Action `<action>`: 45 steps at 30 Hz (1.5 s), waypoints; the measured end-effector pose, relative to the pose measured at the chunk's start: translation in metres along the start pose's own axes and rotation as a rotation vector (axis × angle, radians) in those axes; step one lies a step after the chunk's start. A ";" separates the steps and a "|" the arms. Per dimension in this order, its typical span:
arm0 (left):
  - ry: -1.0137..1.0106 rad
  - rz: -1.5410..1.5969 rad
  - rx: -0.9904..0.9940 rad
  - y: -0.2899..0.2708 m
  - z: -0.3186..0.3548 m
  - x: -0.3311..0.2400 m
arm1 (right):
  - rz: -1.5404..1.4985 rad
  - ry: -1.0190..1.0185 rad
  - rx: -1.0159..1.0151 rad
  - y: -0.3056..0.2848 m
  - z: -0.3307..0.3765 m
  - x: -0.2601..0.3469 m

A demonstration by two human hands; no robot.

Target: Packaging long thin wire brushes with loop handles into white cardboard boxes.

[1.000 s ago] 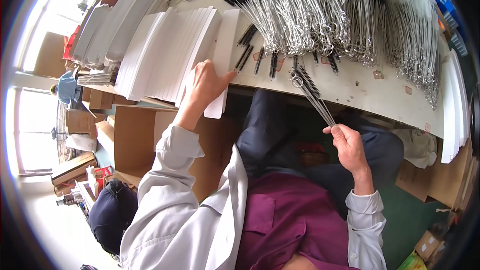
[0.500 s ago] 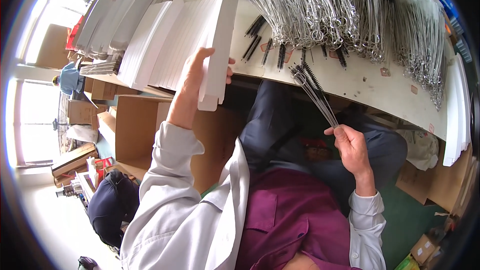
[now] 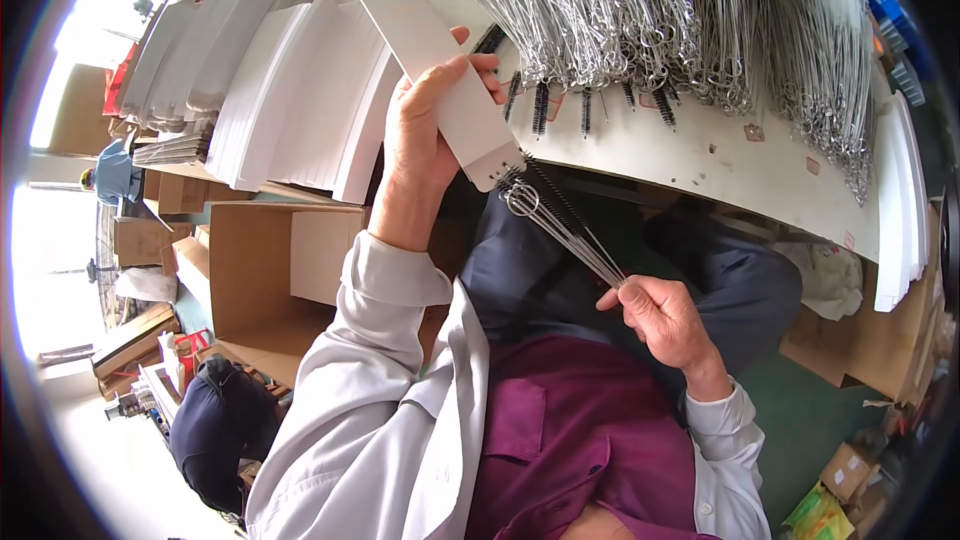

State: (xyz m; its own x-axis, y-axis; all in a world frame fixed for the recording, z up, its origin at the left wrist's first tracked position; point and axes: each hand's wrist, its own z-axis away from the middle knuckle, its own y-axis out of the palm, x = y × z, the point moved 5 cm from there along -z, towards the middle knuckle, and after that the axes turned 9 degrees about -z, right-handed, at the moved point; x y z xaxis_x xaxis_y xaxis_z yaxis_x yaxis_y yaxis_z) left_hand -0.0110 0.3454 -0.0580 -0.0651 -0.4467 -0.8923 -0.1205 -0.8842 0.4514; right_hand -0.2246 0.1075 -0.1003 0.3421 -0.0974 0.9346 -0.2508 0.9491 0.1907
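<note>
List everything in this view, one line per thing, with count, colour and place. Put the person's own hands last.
white card strip: one, white, lifted over the table edge, held in the left hand.
bundle of wire brushes: one small bundle, silver wire with loop ends, held in the right hand, loops meeting the strip's lower end.
loose wire brushes: a large heap, silver with black bristle tips, on the table top.
stacks of white card: several, white, on the table's left part.
table: one, pale top, across the upper view.
cardboard box: one, brown, open, left of the person below the table.
left hand: grips the card strip.
right hand: pinches the bundle's lower end.
</note>
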 end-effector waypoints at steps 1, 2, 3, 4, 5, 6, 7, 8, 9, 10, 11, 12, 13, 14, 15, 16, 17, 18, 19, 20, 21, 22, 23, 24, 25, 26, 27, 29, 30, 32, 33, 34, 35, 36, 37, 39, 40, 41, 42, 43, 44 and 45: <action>0.021 0.023 0.014 0.003 0.001 -0.001 | 0.014 0.003 0.009 0.000 -0.001 -0.001; 0.019 0.026 0.013 0.005 0.002 -0.001 | 0.016 0.006 0.008 -0.001 -0.002 0.000; 0.027 0.035 0.028 0.008 0.003 -0.001 | -0.037 0.069 0.029 -0.003 -0.002 -0.002; 0.035 0.043 0.043 0.010 0.005 -0.001 | -0.090 0.131 0.050 -0.004 -0.002 -0.004; 0.032 0.045 0.040 0.012 0.008 -0.002 | -0.089 0.135 0.049 -0.005 -0.003 -0.002; 0.010 0.026 0.070 0.015 0.011 -0.001 | -0.114 0.188 0.061 -0.006 -0.003 -0.003; -0.013 0.008 0.100 0.017 0.013 0.001 | -0.140 0.242 0.072 -0.007 -0.003 -0.005; -0.014 0.009 0.098 0.017 0.013 0.003 | -0.139 0.244 0.072 -0.009 -0.004 -0.005; -0.044 0.048 0.091 0.017 0.014 0.007 | -0.179 0.261 0.074 -0.010 -0.005 -0.006; -0.074 0.087 0.084 0.016 0.014 0.010 | -0.218 0.277 0.075 -0.011 -0.006 -0.007; -0.076 0.089 0.084 0.016 0.015 0.013 | -0.218 0.279 0.073 -0.013 -0.006 -0.006; -0.079 0.094 0.052 0.014 0.016 0.015 | -0.215 0.280 0.056 -0.015 -0.007 -0.005; -0.082 0.099 0.019 0.012 0.017 0.018 | -0.213 0.280 0.038 -0.018 -0.008 -0.005; -0.084 0.099 0.020 0.014 0.019 0.020 | -0.213 0.282 0.036 -0.017 -0.009 -0.006; -0.083 0.106 -0.003 0.016 0.022 0.023 | -0.129 0.208 0.006 -0.016 -0.012 -0.003; -0.081 0.113 -0.025 0.017 0.024 0.025 | -0.044 0.134 -0.025 -0.016 -0.015 -0.001; -0.084 0.116 -0.022 0.018 0.023 0.025 | -0.044 0.135 -0.030 -0.015 -0.016 -0.002; -0.074 0.100 -0.042 0.017 0.024 0.025 | -0.006 0.109 -0.039 -0.015 -0.018 -0.003; -0.063 0.084 -0.062 0.016 0.024 0.025 | 0.031 0.084 -0.048 -0.016 -0.018 -0.003; -0.065 0.085 -0.061 0.015 0.024 0.024 | 0.031 0.085 -0.049 -0.017 -0.018 -0.005; -0.054 0.085 -0.087 0.012 0.021 0.021 | 0.044 0.068 -0.037 -0.017 -0.018 -0.006; -0.044 0.084 -0.113 0.011 0.019 0.019 | 0.058 0.051 -0.024 -0.018 -0.019 -0.006; -0.070 0.121 -0.087 0.017 0.020 0.020 | 0.058 0.052 -0.027 -0.018 -0.019 -0.002; -0.073 0.122 -0.085 0.021 0.022 0.023 | 0.008 0.107 -0.019 -0.016 -0.019 0.001; -0.085 0.103 -0.059 0.026 0.025 0.026 | -0.043 0.161 -0.011 -0.014 -0.019 0.003; -0.098 0.085 -0.033 0.033 0.030 0.030 | -0.043 0.161 -0.015 -0.014 -0.022 0.003; -0.116 0.087 -0.046 0.037 0.034 0.036 | -0.039 0.152 -0.009 -0.013 -0.025 0.004; -0.149 0.107 -0.061 0.045 0.042 0.052 | -0.035 0.142 -0.010 -0.011 -0.034 0.005; -0.169 0.117 -0.075 0.047 0.046 0.063 | -0.024 0.121 -0.017 -0.011 -0.040 0.008; -0.222 0.096 -0.070 0.056 0.062 0.079 | -0.019 0.098 -0.026 -0.010 -0.053 0.010; -0.211 0.078 -0.027 0.062 0.068 0.088 | -0.004 0.051 -0.038 -0.011 -0.058 0.014; -0.193 0.056 0.012 0.065 0.074 0.096 | 0.012 0.002 -0.043 -0.010 -0.064 0.018; -0.191 -0.006 0.073 0.066 0.081 0.103 | -0.067 -0.013 -0.034 -0.008 -0.069 0.021; -0.196 -0.004 0.080 0.069 0.083 0.104 | -0.068 -0.013 -0.044 -0.009 -0.072 0.018; -0.204 -0.023 0.037 0.069 0.085 0.104 | -0.053 -0.051 -0.061 -0.011 -0.075 0.012; -0.223 -0.123 0.015 0.068 0.089 0.100 | -0.017 -0.060 -0.072 -0.016 -0.073 0.010; -0.227 -0.123 0.018 0.064 0.092 0.097 | -0.019 -0.058 -0.076 -0.020 -0.069 0.012; -0.283 -0.258 0.142 0.062 0.097 0.097 | 0.010 -0.072 -0.090 -0.026 -0.065 0.015; -0.339 -0.389 0.277 0.060 0.104 0.098 | 0.042 -0.085 -0.113 -0.033 -0.058 0.017; -0.410 -0.574 0.388 0.062 0.111 0.085 | 0.153 -0.099 -0.142 -0.044 -0.052 0.024; -0.388 -0.861 0.451 0.063 0.121 0.074 | 0.168 -0.125 -0.150 -0.052 -0.048 0.026; -0.045 -1.096 0.538 0.066 0.130 0.057 | 0.220 -0.087 -0.122 -0.057 -0.044 0.030</action>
State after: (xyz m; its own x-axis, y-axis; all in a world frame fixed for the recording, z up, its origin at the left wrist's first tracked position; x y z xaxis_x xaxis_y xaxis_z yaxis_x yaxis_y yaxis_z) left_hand -0.1514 0.2799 -0.0785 0.2953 0.5147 -0.8049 -0.5269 -0.6150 -0.5866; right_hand -0.1598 0.0639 -0.0963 0.2111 0.0949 0.9728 -0.1974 0.9789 -0.0526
